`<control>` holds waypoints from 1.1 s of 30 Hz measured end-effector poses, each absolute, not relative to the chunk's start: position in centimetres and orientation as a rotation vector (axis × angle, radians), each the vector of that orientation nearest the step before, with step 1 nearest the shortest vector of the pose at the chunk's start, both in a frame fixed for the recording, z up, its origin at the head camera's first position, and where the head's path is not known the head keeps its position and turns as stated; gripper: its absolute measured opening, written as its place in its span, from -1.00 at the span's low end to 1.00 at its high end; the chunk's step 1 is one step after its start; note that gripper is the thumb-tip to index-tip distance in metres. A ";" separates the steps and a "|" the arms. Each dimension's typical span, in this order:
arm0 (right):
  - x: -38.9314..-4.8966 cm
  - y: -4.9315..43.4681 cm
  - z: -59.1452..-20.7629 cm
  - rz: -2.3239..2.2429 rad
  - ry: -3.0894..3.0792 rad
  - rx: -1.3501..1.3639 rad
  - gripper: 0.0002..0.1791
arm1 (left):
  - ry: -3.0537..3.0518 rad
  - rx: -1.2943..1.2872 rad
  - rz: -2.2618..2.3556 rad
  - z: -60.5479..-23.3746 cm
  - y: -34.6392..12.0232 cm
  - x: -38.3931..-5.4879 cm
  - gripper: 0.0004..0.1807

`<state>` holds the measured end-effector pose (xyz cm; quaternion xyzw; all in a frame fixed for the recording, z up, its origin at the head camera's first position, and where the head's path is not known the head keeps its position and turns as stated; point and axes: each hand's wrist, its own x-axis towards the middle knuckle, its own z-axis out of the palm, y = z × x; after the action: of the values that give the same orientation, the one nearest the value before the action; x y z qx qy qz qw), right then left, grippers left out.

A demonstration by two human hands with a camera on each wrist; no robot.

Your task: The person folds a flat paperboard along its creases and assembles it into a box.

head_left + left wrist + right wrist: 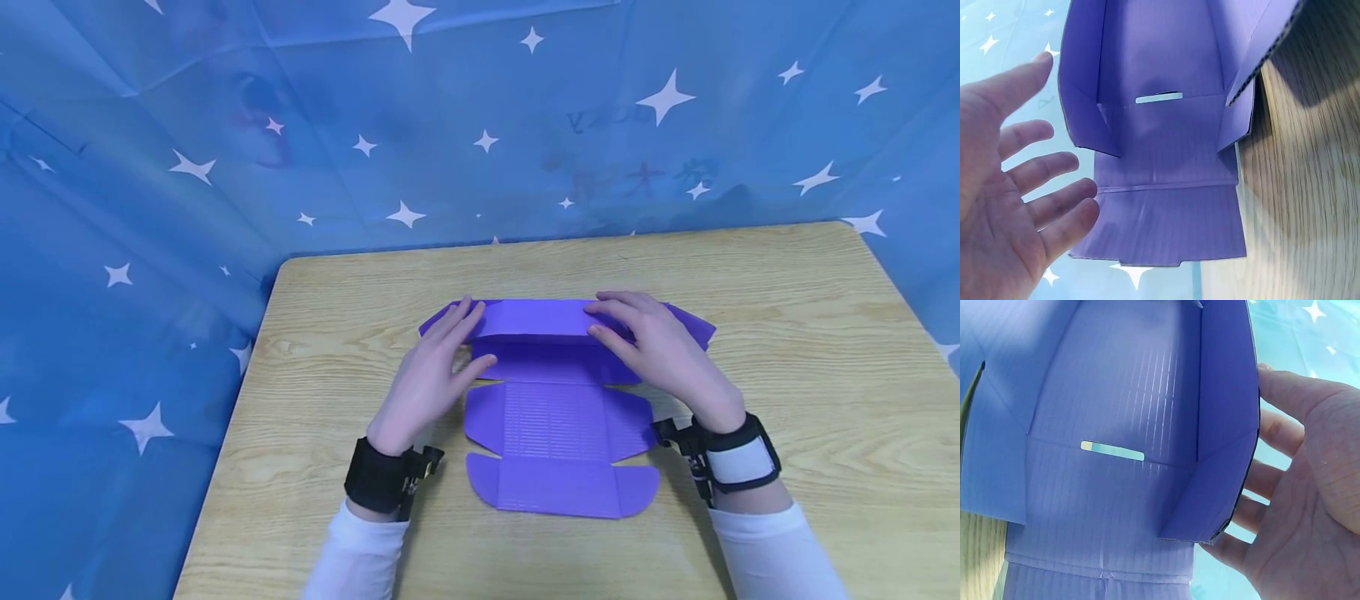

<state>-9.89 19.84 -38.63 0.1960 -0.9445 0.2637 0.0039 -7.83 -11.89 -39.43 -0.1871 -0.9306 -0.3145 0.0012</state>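
A purple cardboard box blank (555, 421), partly folded, lies in the middle of the table with its far panel (540, 317) raised. At that panel's left end, my left hand (431, 379) has its fingers extended and its thumb spread apart. Over the right end, my right hand (663, 346) rests with loosely bent fingers. The left wrist view shows the left fingers spread beside the cardboard wall (1082, 81). In the right wrist view, the right fingertips touch the outside of a folded wall (1225, 412). A narrow slot (1113, 450) pierces the crease.
Side flaps (630, 421) and a rounded front flap (558, 487) lie spread toward me. Under the cardboard is a wood-grain table (810, 400). A blue cloth (480, 100) with white stars hangs behind and beside the table.
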 end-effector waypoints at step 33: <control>-9.7 19.7 -38.5 0.806 -2.944 0.617 -0.58 | -2.702 -0.480 -0.985 -40.6 -9.9 -8.8 -0.70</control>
<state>-9.75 19.73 -38.55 0.1982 -0.9453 0.2588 0.0140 -8.78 -9.92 -40.58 -0.1634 -0.9209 -0.3356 0.1125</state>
